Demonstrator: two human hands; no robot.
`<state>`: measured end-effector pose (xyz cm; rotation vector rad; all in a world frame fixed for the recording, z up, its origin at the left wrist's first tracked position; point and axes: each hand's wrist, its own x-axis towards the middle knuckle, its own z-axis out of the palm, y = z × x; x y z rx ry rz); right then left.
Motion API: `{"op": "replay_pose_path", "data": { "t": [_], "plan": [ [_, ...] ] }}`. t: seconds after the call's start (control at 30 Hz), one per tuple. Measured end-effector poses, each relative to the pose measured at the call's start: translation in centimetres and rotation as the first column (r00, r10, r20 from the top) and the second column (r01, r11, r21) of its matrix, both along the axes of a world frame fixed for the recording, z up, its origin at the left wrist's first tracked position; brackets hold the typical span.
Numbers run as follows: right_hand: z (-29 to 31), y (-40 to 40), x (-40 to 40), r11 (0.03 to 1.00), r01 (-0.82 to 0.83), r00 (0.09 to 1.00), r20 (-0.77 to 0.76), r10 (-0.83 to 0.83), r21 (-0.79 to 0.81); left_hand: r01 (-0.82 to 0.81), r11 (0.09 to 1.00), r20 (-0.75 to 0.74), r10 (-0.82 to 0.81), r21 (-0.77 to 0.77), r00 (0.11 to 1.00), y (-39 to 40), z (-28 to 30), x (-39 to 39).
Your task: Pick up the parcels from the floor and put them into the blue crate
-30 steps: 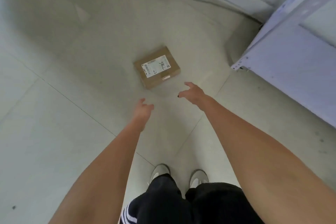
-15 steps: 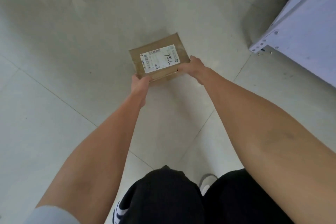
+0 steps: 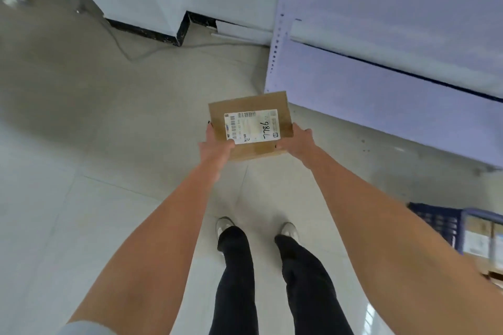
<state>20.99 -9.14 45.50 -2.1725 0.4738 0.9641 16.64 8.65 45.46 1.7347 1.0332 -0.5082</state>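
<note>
A flat brown cardboard parcel [image 3: 249,106] with a white shipping label is held in the air in front of me, well above the floor. My left hand [image 3: 215,145] grips its near left corner, thumb on top. My right hand [image 3: 295,141] grips its near right edge. The blue crate [image 3: 438,221] shows at the right edge, partly hidden behind my right forearm, with boxed parcels inside it.
A pale metal shelving unit [image 3: 381,68] stands to the right, just past the parcel. A white wall with black skirting [image 3: 152,31] and a loose cable lies ahead. My legs and shoes [image 3: 226,226] stand on the light tiled floor below.
Both hands closed on the parcel and lifted it off the floor. I have straightened up, and the view now takes in the shelving and the crate.
</note>
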Motion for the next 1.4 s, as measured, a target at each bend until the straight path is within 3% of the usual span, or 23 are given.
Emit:
{"op": "replay_pose_path", "data": {
  "t": [0.13,0.27,0.53,0.73,0.93,1.13,1.4],
  "plan": [
    [7.5,-8.3,-3.6,0.986,0.164,0.986,0.007,-0.164,0.029,0.167,0.986,0.032,-0.168,0.024,0.985,-7.1,7.9,-1.6],
    [12.5,-18.7,-8.8,0.95,0.304,0.95,0.06,-0.308,0.069,0.246,0.969,0.067,-0.247,0.013,0.967,-17.1,12.2,-4.7],
    [17.5,-43.4,-22.0,0.845,0.505,0.853,0.048,-0.52,0.173,0.277,0.95,0.112,-0.262,-0.146,0.959,-42.1,14.1,-16.1],
    [18.7,-58.1,-28.3,0.787,0.595,0.795,0.024,-0.606,0.163,0.395,0.902,0.129,-0.376,-0.176,0.918,-56.7,14.7,-19.8],
    [16.9,-69.2,-30.8,0.737,0.657,0.747,-0.002,-0.665,0.162,0.474,0.858,0.121,-0.458,-0.199,0.88,-68.4,14.2,-21.4],
    [12.8,-78.7,-30.2,0.765,0.629,0.776,-0.046,-0.629,0.14,0.471,0.858,0.084,-0.464,-0.207,0.882,-77.7,10.6,-21.6],
    [2.8,-83.9,-30.5,0.802,0.588,0.803,-0.197,-0.563,0.107,0.468,0.878,-0.049,-0.474,-0.099,0.879,-83.1,1.8,-21.7]
  ]
}}
